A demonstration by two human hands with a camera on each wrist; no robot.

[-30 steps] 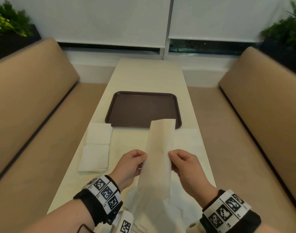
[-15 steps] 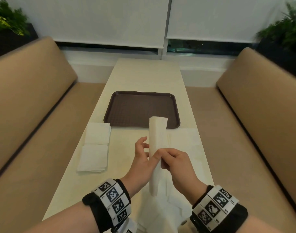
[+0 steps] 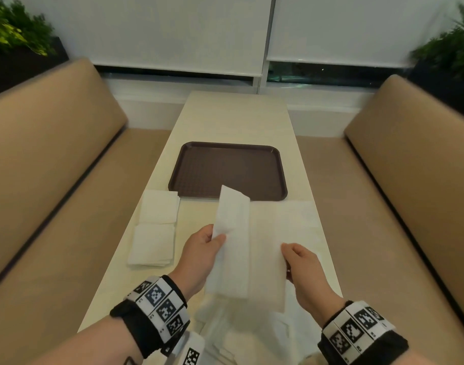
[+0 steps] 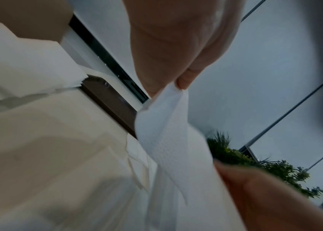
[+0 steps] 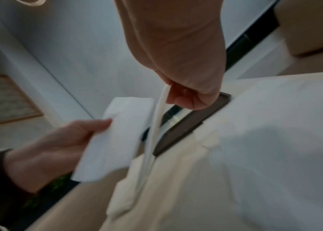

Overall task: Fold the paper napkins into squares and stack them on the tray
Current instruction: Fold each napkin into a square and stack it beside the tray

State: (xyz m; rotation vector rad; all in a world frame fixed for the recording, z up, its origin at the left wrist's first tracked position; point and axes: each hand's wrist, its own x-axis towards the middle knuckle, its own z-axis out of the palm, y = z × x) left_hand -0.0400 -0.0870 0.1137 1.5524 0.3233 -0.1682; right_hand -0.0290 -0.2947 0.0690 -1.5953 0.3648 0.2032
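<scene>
Hands: 2. Left hand pinches the left edge of the held napkin, thumb on top. Right hand pinches its right edge, fingers curled. Hands apart, napkin spread btwn them.
Held napkin: 1, up in the air over the near part of the bench, not touching it. Partly opened; 2 long panels side by side w/ a lengthwise crease btwn.
Axis: long axis runs near-to-far, away from the person; far end points at the tray & overlaps its near rim in head view. Left panel's far end reaches further than the right's.
Tray: 1, brown, on bench mid-way, nothing on it.
Folded squares: 2 piles on bench left of the hands, just near of the tray's left corner, one behind the other. Sheets per pile: can't count, edges too fine.
Loose napkins: flat white sheets on bench right of centre, more in a heap at the near edge under the wrists. Number can't be told, they overlap.
Wrist bands: 2, black w/ b/w marker squares, 1 per wrist.
Seats: 2 tan padded ones, 1 each side of bench.
Plants: 2, far left & far right corners.
Hidden/blurred: near heap cut off by frame bottom; both wrist views smeared; right wrist view shows held napkin edge-on as a thin strip.
</scene>
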